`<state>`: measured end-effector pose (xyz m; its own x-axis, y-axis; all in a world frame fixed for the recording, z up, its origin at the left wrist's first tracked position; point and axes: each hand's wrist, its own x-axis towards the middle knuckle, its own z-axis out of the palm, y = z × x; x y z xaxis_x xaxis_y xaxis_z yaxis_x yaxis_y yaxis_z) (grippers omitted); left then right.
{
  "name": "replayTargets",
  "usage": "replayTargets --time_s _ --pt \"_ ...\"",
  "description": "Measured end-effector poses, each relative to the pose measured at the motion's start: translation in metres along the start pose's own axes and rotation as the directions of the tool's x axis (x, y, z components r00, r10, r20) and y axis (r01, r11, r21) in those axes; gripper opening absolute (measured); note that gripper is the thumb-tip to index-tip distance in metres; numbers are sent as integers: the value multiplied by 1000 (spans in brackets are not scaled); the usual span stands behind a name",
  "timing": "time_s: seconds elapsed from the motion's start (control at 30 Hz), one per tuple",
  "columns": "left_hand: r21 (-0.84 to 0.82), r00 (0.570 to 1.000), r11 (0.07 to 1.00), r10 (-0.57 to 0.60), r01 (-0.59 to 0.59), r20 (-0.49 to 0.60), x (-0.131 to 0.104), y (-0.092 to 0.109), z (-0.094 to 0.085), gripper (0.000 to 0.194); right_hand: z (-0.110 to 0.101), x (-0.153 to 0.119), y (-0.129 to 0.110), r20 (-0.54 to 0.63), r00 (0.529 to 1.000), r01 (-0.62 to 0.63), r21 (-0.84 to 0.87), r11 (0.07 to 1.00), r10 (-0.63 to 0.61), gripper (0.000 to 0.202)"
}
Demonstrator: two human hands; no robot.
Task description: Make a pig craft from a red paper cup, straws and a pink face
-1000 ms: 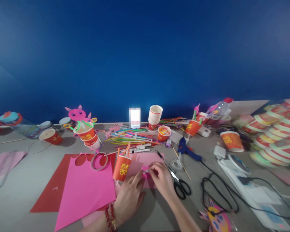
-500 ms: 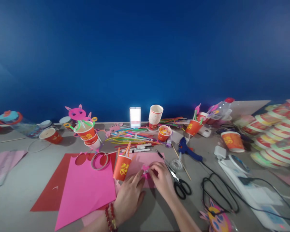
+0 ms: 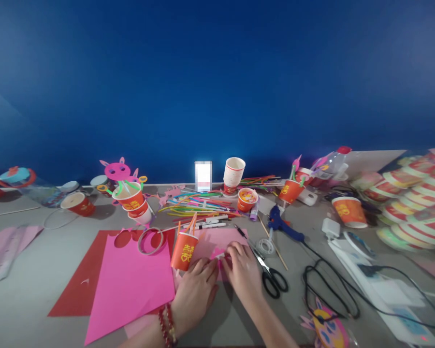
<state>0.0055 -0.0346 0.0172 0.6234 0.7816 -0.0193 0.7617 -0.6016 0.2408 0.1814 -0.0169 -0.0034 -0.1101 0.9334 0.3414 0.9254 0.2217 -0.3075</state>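
Observation:
A small bright pink paper cutout (image 3: 216, 252) with a whitish strip across it lies over a light pink sheet. My left hand (image 3: 196, 286), a red bead bracelet at its wrist, holds the cutout's left side with closed fingertips. From the right, my right hand (image 3: 245, 268) pinches its other edge, thumb and fingers together; both hands hide part of it. An orange-red paper cup (image 3: 184, 251) with orange sticks stands just beyond my left hand. To the left lies a large pink sheet (image 3: 130, 285) over a red sheet (image 3: 72, 285).
Black-handled scissors (image 3: 273, 281), a tape roll (image 3: 264, 246) and a blue glue gun (image 3: 284, 226) with a looping cord lie at right, near a white power strip (image 3: 380, 295). Colourful pipe cleaners (image 3: 199, 203), markers and stacked cups (image 3: 234, 174) line the back.
My right fingers have shifted slightly over the cutout, and the white strip shows more plainly. My left fingers sit a little flatter. The view has shifted slightly.

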Motion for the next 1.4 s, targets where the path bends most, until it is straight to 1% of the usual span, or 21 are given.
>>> replayTargets --time_s 0.03,0.13,0.2,0.3,0.37,0.47,0.57,0.63,0.67,0.77,0.8,0.83,0.9,0.97,1.1,1.13,1.2,1.3,1.33,1.4 --pt "0 1000 1000 -1 1 -1 0 0 0 43 1 -1 1 0 1000 -1 -10 1000 1 2" --pt "3 1000 1000 -1 1 -10 -1 0 2 45 3 -1 7 -60 998 -14 -28 1000 12 20" --pt "10 1000 1000 1 -1 -18 -1 0 4 45 0 0 11 -83 997 -2 -24 1000 0 28" --pt "22 999 1000 2 -1 -35 -2 1 6 46 -5 0 11 -25 999 26 -1 1000 -26 23" --pt "28 999 1000 1 0 -49 -2 2 8 48 -6 -2 7 -3 1000 20 20 1000 -20 19" --pt "43 998 999 -4 7 -64 -3 4 11 48 1 -7 4 -40 999 11 60 998 -8 17" --pt "66 997 998 -16 21 -76 -4 6 15 48 10 -10 6 -123 992 14 76 997 -5 28" --pt "79 997 997 -17 24 -79 -4 7 16 47 12 -11 9 -144 990 21 79 997 -9 35" --pt "84 997 996 -16 23 -79 -4 7 16 47 11 -11 10 -128 992 25 82 996 -14 35" --pt "85 996 996 -21 28 -81 -4 7 16 47 5 -8 16 -31 999 44 79 996 -42 30" --pt "80 996 996 -26 33 -84 -5 7 16 46 3 -7 19 -22 999 40 59 997 -39 29" --pt "73 996 997 -30 36 -85 -5 7 17 46 1 -5 23 -33 999 28 31 999 -27 29" --pt "64 995 997 -33 39 -89 -5 7 17 45 -3 -2 29 -97 995 -12 -24 1000 10 33" --pt "59 995 998 -30 36 -93 -5 7 17 44 -6 1 32 -132 991 -12 -21 1000 10 36" --pt "54 994 998 -34 40 -106 -5 7 16 43 -9 0 19 -50 997 66 69 995 -63 21" --pt "52 993 998 -37 43 -113 -5 7 16 43 -9 -2 15 -41 997 62 72 995 -59 18" --pt "41 991 998 -37 42 -129 -5 7 17 43 -6 -4 7 -59 998 38 57 998 -35 13" --pt "26 988 999 -36 40 -153 -6 8 18 46 1 -5 6 -94 995 20 57 998 -14 11" --pt "25 986 999 -37 41 -160 -6 8 18 47 2 -4 7 -89 996 17 81 997 -10 12" --pt "29 983 998 -45 51 -177 -7 8 18 47 3 -2 11 -53 998 -18 181 983 28 12"
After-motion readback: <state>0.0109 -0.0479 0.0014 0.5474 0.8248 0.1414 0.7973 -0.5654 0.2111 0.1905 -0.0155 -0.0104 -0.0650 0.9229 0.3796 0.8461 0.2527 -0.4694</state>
